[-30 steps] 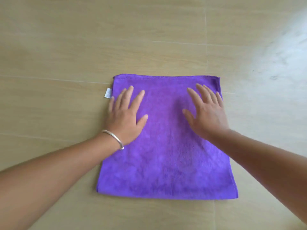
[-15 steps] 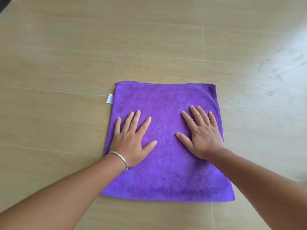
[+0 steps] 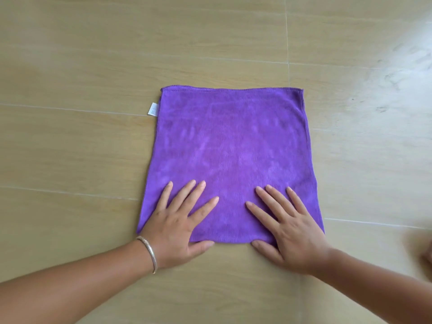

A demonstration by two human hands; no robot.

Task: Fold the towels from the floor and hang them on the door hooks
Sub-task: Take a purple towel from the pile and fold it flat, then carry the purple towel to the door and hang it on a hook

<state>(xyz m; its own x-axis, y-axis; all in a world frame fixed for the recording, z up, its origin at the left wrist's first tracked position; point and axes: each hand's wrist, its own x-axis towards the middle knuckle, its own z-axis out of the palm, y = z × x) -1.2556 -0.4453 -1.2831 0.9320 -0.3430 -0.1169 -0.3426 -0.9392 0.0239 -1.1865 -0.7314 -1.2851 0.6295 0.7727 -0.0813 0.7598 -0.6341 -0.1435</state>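
Two hands are lying flat on one purple microfibre towel [image 3: 230, 146], which is spread as a single square on the wood-look tile floor [image 3: 70, 141].

Left hand [image 3: 174, 226]: it is resting on the near left corner of the towel, fingers [image 3: 187, 195] straight and fanned apart, gripping nothing. The thumb is lying along the near hem, partly off the cloth and on the floor. A silver bangle [image 3: 149, 252] is sitting on the left wrist.

Right hand [image 3: 292, 235]: it is resting on the near right corner, fingers [image 3: 273, 199] straight and spread, gripping nothing. Its thumb is also lying at the near hem, mostly on the floor.

Towel condition: it is lying flat, with a stitched hem showing along the far edge and faint brush marks in the pile. The near corners are being covered by the hands, so their exact state cannot be read.

Labels: a small white care tag [image 3: 153, 109] is projecting from the left edge near the far corner. Its print is too small and blurred to read. No other writing is showing.

Limits of view: both forearms are running out of frame at the bottom. A blurred shape at the right edge, low down, cannot be identified. Strong glare is washing out the floor at the upper right.
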